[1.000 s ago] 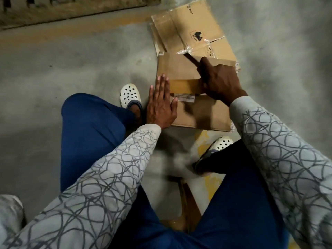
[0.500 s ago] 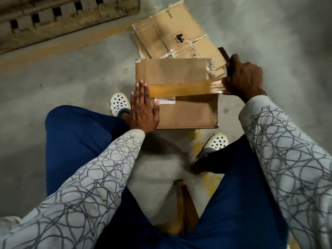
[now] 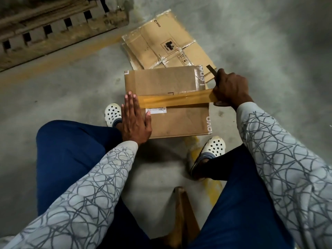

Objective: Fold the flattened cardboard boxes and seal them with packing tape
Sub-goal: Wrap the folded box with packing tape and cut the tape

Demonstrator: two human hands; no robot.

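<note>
Head view, down onto the folded box [image 3: 172, 121], standing on the concrete floor [image 3: 71, 97] between two white clogs [image 3: 112, 113]. Across its top seam, a strip of brown packing tape [image 3: 172, 100], running from the box's left edge to just past its right edge. At the left edge, left hand [image 3: 134, 121] laid flat, fingers [image 3: 132, 103] straight, pinning the tape's start. Just past the right edge, right hand [image 3: 231, 88] clenched round the tape roll [image 3: 221, 103], holding the strip taut. Behind the box, wrapped flattened boxes [image 3: 161, 42]; farther back and left, a wooden pallet [image 3: 53, 29]. Likely trouble: creasing or drifting off the seam if pulled at an angle; peeling at the left edge if the palm lifts too soon. Roll mostly hidden under the right hand; dark strip [image 3: 211, 69] poking out above that hand too unclear to name; box's sides out of sight.
</note>
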